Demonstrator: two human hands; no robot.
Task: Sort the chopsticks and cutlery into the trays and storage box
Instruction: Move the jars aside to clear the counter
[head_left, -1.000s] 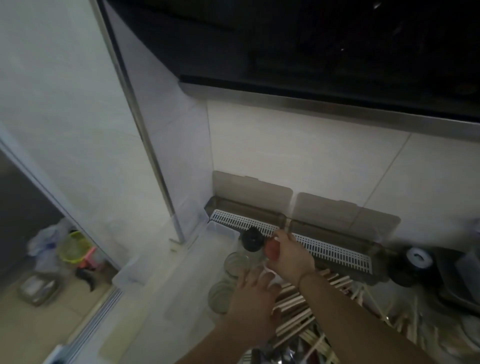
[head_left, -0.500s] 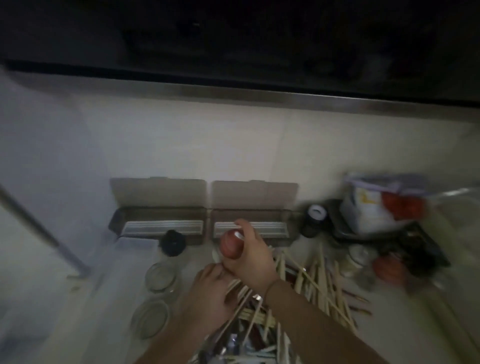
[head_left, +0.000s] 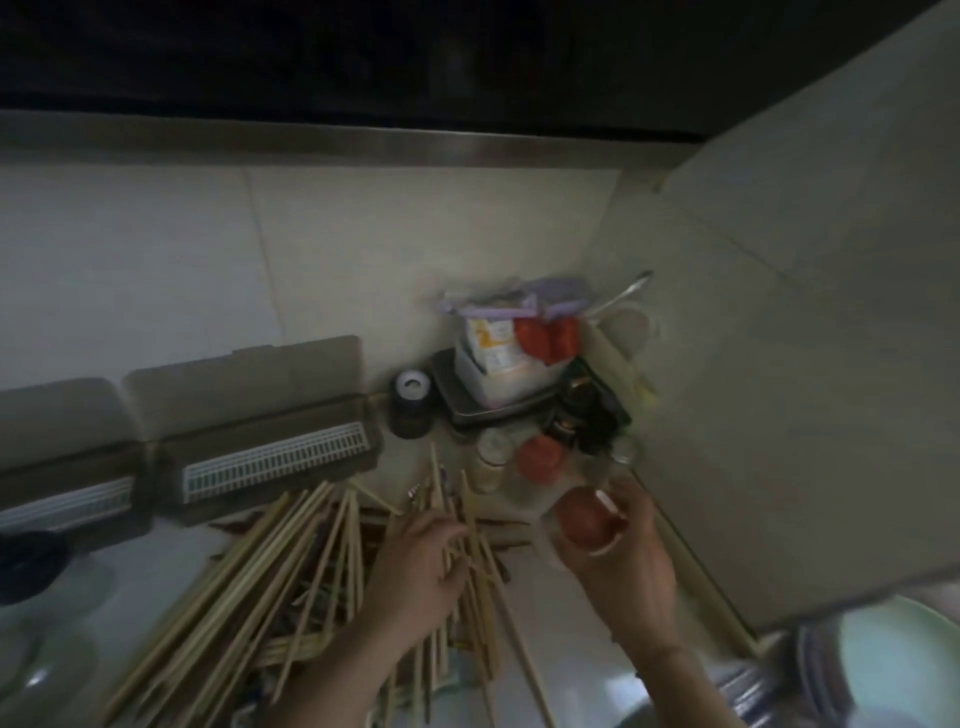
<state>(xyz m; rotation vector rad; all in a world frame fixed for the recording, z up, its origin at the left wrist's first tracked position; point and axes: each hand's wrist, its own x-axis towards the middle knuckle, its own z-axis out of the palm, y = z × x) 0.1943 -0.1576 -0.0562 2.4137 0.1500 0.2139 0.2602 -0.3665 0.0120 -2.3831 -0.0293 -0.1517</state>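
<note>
head view. two brown trays (head_left: 270, 457) sit side by side against the back wall, lids up; each has a white slotted insert, and nothing shows in either. the left tray (head_left: 67, 493) is cut by the frame edge. a dark jar (head_left: 411, 410) with a white top stands just right of the trays. behind it a metal tray (head_left: 498, 410) carries a bag (head_left: 498, 353) with a purple clip. small jars crowd the corner, one with a red lid (head_left: 540, 457).

right hand (head_left: 623, 561) curls round a clear jar with a red cap (head_left: 587, 525), thumb and fingers wrapped about it, held above the counter near the corner jars. left hand (head_left: 421, 571) lies on the chopsticks (head_left: 291, 566), fingers spread and fairly straight, tips touching several sticks; cannot tell whether any is pinched.

chopsticks: pale wood, long, a loose heap fanned across the counter in front of the trays, crossing one another. darker pieces lie underneath, too blurred to name. a pale green bowl (head_left: 904, 665) sits at lower right.
</note>
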